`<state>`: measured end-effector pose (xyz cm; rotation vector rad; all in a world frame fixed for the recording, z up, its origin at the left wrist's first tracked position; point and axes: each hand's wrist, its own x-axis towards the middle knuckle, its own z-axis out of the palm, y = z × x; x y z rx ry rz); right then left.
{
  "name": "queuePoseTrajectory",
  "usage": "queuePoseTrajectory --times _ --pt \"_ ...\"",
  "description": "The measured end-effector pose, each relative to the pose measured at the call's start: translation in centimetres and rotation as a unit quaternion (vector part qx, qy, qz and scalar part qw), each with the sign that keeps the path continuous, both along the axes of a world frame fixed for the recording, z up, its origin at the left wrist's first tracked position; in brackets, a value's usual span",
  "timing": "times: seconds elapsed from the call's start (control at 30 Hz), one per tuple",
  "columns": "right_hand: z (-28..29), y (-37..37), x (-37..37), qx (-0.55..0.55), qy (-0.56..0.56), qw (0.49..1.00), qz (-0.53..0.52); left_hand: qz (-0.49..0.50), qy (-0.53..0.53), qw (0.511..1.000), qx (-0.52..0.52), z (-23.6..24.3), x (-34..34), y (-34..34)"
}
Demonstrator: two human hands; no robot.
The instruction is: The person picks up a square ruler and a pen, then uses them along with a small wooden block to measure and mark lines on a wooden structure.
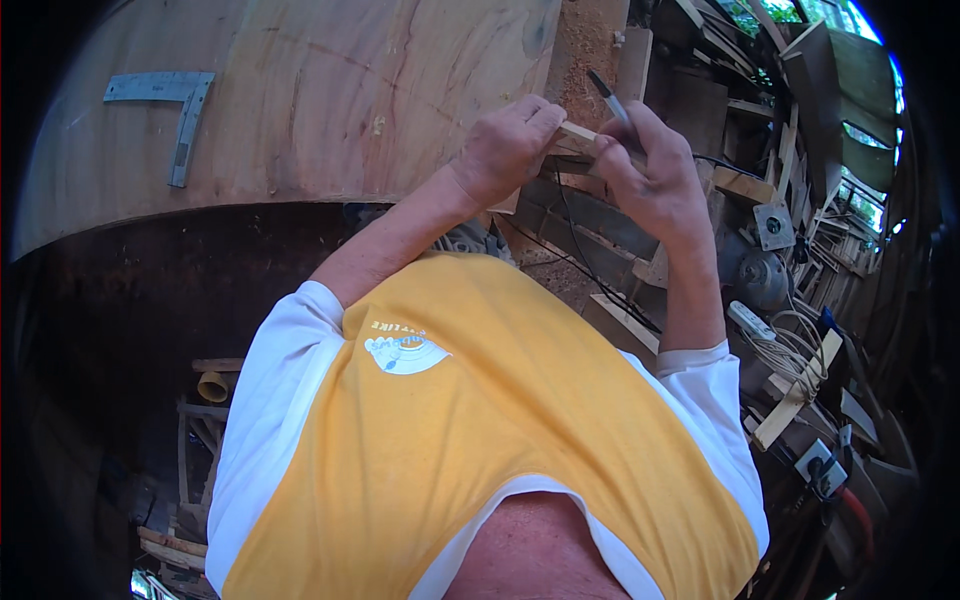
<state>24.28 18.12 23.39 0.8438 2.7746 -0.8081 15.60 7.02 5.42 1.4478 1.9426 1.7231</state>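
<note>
A short, pale wooden strip point(574, 133) spans between my hands, just off the right end of a large plywood panel point(330, 90). My left hand point(505, 150) is closed on the strip's left end. My right hand point(650, 175) grips the other end with thumb and fingers, and a dark marker pen point(609, 95) with a silver band rises from it, pointing up and left. Some of the fingertips on both hands are hidden. A metal square point(182, 120) lies on the panel at the left.
At the right are piled offcuts point(820, 250), a round motor housing point(760, 278), a power strip point(748, 322) with coiled cable point(795, 345), and loose black cords. A dark area lies below the panel's curved-looking front edge, with wooden framing point(200, 440) at lower left.
</note>
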Motion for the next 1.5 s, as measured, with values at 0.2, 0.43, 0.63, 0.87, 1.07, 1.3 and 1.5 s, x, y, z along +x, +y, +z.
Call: queuePoseTrajectory --times 0.2,0.43,0.63,0.87,1.07,1.3,1.5 --pt "-5.5 -3.5 5.1 0.057 0.145 0.988 0.0 0.032 0.11 0.993 0.035 -1.3 -0.4 -0.5" --pt "-10.6 -5.6 7.7 0.091 0.197 0.976 0.027 0.014 0.148 0.989 -0.019 -4.0 1.1 -2.8" --pt "-12.1 -6.2 8.7 0.094 0.171 0.98 0.035 0.002 0.15 0.988 -0.044 -4.3 1.4 -3.2" --pt "-13.6 -6.6 8.8 0.125 0.177 0.975 0.044 0.025 0.244 0.964 -0.107 -3.3 1.0 -3.4" --pt "-14.7 -7.8 9.5 0.103 0.154 0.981 0.061 0.054 0.297 0.945 -0.123 -3.6 1.5 -4.3" --pt "-15.7 -8.0 10.9 0.108 0.156 0.98 0.067 0.041 0.291 0.947 -0.125 -4.0 2.6 -4.5" --pt "-13.8 -7.9 9.1 0.136 0.086 0.985 0.056 0.029 0.25 0.961 -0.114 -2.7 1.5 -2.9"
